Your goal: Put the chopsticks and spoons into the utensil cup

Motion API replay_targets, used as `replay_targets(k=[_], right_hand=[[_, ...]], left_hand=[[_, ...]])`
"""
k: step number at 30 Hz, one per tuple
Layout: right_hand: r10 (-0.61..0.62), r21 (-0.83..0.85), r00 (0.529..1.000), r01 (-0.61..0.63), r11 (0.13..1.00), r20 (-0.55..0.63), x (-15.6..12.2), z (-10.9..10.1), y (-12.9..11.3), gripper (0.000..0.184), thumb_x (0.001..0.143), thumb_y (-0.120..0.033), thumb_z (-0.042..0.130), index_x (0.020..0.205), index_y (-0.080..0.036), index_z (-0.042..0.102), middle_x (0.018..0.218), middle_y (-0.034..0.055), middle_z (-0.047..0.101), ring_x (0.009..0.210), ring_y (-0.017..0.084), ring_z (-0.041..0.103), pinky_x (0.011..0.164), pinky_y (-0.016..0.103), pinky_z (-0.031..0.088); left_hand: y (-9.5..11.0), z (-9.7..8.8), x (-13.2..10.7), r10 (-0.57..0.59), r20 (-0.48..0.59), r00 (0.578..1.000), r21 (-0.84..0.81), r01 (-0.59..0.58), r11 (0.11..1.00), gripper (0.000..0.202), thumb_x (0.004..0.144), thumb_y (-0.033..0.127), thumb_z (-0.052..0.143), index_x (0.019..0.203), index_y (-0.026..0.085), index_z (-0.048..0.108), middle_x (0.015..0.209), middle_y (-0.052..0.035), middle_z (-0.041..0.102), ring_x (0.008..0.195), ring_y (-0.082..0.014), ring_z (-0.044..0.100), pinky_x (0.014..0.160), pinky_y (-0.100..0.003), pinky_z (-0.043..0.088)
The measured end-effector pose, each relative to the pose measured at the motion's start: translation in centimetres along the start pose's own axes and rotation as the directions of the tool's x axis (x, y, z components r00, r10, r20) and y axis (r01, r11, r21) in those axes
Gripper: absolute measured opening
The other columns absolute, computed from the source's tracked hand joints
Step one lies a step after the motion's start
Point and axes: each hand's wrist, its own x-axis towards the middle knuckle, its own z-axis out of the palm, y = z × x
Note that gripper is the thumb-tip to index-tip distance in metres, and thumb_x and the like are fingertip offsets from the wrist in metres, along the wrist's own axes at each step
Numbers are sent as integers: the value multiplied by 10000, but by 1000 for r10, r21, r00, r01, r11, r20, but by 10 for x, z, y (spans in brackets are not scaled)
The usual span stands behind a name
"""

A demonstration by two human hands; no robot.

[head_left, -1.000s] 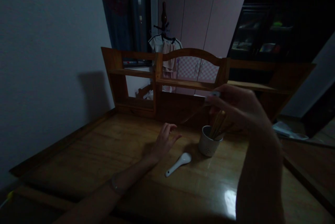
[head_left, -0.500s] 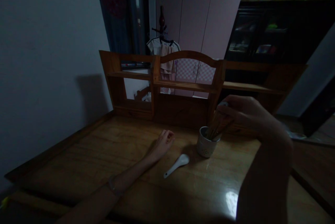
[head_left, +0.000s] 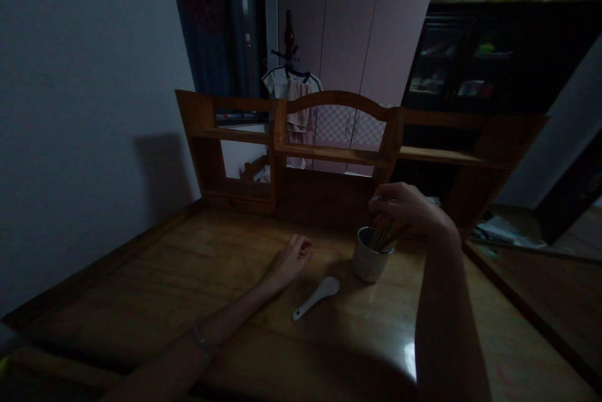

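A white perforated cup (head_left: 367, 259) stands on the wooden desk (head_left: 197, 276) and holds several wooden chopsticks (head_left: 382, 232). My right hand (head_left: 407, 207) hovers just above the cup, fingers pinched round a small pale-ended utensil among the chopstick tops. My left hand (head_left: 291, 258) rests on the desk left of the cup, fingers curled loosely, nothing in it. A white ceramic spoon (head_left: 316, 296) lies flat on the desk between my left hand and the cup.
A wooden shelf unit (head_left: 338, 151) stands along the desk's back edge, right behind the cup. A grey wall runs along the left. Behind are pink wardrobe doors (head_left: 357, 44), hanging clothes (head_left: 294, 95) and a dark cabinet (head_left: 493, 57). The room is dim.
My right hand came down and forward from above the cup to the chopstick tops. My left hand's fingers curled in and settled on the desk.
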Motion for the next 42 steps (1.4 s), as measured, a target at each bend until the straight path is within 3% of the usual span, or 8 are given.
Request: replay_targets(k=[4, 8, 15, 21, 31, 34, 39, 42], right_hand=[[93, 28, 987, -97, 995, 130, 6, 7, 9, 157, 766, -331, 626, 775, -177, 657, 685, 36, 705, 651, 195, 694, 531, 226, 521], [101, 55, 956, -121, 991, 276, 5, 10, 16, 210, 756, -384, 658, 782, -178, 693, 680, 42, 709, 648, 189, 688, 527, 225, 517], [11, 5, 914, -15, 1000, 405, -3, 3, 8, 241, 723, -412, 687, 712, -175, 725, 698, 43, 712, 672, 176, 672, 550, 209, 485], [-2, -67, 902, 34, 997, 431, -8, -4, 12, 270, 717, -439, 696, 717, -173, 746, 694, 44, 704, 651, 170, 644, 541, 215, 457], [13, -152, 935, 44, 987, 356, -14, -5, -2, 558, 708, -690, 616, 601, -153, 724, 544, 31, 622, 484, 117, 541, 428, 208, 340], [29, -106, 953, 3, 994, 303, -14, -6, -2, 607, 738, -723, 560, 646, -150, 736, 573, 47, 648, 492, 125, 561, 435, 209, 368], [39, -37, 997, -36, 999, 74, -10, -7, 3, 570, 791, -686, 525, 802, -168, 762, 690, 64, 704, 589, 165, 632, 494, 227, 444], [11, -87, 997, -18, 996, -79, -9, -9, 4, 533, 818, -644, 518, 800, -169, 759, 676, 54, 698, 601, 165, 630, 504, 230, 429]], left_hand=[[1, -1, -1, 2, 24, 1000, -2, -2, 1000, 164, 897, 267, 489, 1016, 232, 596, 1038, -40, 558, 887, -159, 603, 770, -298, 519], [1, -1, -1, -10, 25, 1000, 9, 10, 1000, 169, 891, 265, 496, 1020, 227, 599, 1040, -40, 562, 883, -159, 609, 789, -305, 520], [-1, 0, 0, 6, 17, 1000, -2, -6, 1000, 165, 888, 250, 492, 1013, 222, 596, 1026, -42, 562, 896, -163, 607, 762, -292, 521], [-1, 1, 0, -14, 24, 1000, -10, 14, 1000, 153, 884, 249, 499, 996, 218, 599, 1026, -40, 565, 871, -157, 609, 745, -285, 520], [-3, 1, 0, -14, 38, 999, 5, 14, 1000, 164, 891, 254, 492, 1005, 224, 606, 1033, -37, 559, 904, -159, 592, 782, -288, 511], [1, 0, 1, -44, 46, 998, 13, 43, 999, 171, 906, 300, 486, 996, 223, 610, 1032, -36, 558, 898, -156, 588, 766, -276, 500], [25, -6, -1, 15, 88, 996, 54, -20, 998, 267, 847, 467, 587, 934, 216, 615, 988, -34, 572, 938, -190, 546, 811, -310, 446], [45, -10, -7, 114, 249, 962, 98, -142, 985, 337, 758, 537, 669, 860, 220, 618, 923, -18, 585, 935, -204, 509, 840, -326, 387]])
